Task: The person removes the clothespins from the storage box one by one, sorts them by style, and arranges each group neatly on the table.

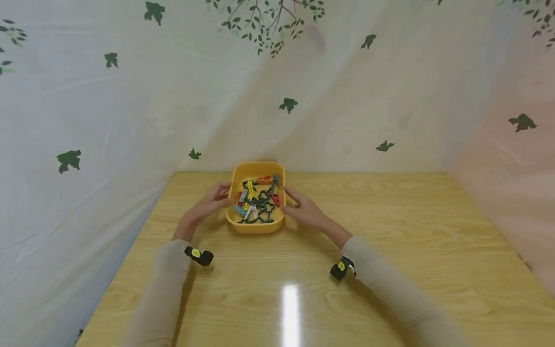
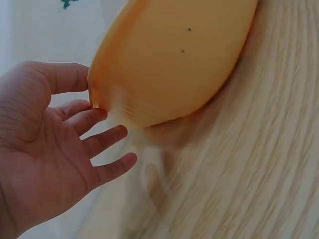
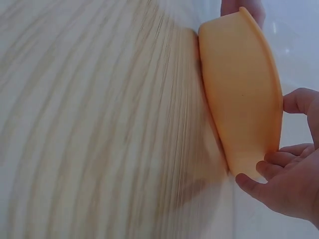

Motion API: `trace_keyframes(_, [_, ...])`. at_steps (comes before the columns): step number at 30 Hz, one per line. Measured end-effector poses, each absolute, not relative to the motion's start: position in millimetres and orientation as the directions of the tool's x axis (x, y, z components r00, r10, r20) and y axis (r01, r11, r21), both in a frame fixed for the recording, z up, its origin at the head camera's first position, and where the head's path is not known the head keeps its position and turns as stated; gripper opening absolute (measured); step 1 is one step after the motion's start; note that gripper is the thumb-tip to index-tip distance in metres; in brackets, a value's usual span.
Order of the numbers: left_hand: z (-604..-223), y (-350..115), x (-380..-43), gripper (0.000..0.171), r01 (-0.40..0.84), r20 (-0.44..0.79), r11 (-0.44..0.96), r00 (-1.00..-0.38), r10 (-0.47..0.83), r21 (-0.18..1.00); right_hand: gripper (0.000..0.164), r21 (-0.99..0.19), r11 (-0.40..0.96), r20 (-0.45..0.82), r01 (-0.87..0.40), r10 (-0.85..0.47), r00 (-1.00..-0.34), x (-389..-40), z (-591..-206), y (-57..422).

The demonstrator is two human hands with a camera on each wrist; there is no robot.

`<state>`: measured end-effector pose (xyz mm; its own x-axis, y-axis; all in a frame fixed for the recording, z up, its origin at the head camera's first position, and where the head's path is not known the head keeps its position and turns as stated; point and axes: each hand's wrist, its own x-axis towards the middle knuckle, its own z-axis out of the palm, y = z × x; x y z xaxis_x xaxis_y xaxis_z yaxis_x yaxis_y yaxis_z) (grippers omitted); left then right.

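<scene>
the left hand (image 1: 211,201) is placed at one side of the yellow tray (image 1: 256,229), which is pinched between thumb and fingers; the opposite side is gripped by the right hand (image 1: 307,210). the tray is set near the far edge of the table (image 1: 390,212). both sides are best held level, so the clips (image 1: 250,189) are kept inside.
</scene>
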<state>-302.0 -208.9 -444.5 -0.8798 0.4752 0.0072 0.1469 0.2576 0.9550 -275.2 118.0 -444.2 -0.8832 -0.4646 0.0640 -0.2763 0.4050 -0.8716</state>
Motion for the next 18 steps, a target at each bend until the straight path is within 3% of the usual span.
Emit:
trace_keyframes(11, [-454.6,-158.1,-312.2,0.070,0.160,0.013,0.197,-0.806,0.591,0.967,0.079,-0.802,0.525,-0.010,-0.283,-0.487,-0.874,-283.8,-449.5,179.9])
trace_keyframes(18, [-428.5,-136.3,-313.0,0.079,0.161,-0.019,0.220,-0.765,0.644,0.962,0.081,-0.755,0.578,-0.032,-0.311,-0.505,-0.863,-286.3,-445.3,208.2])
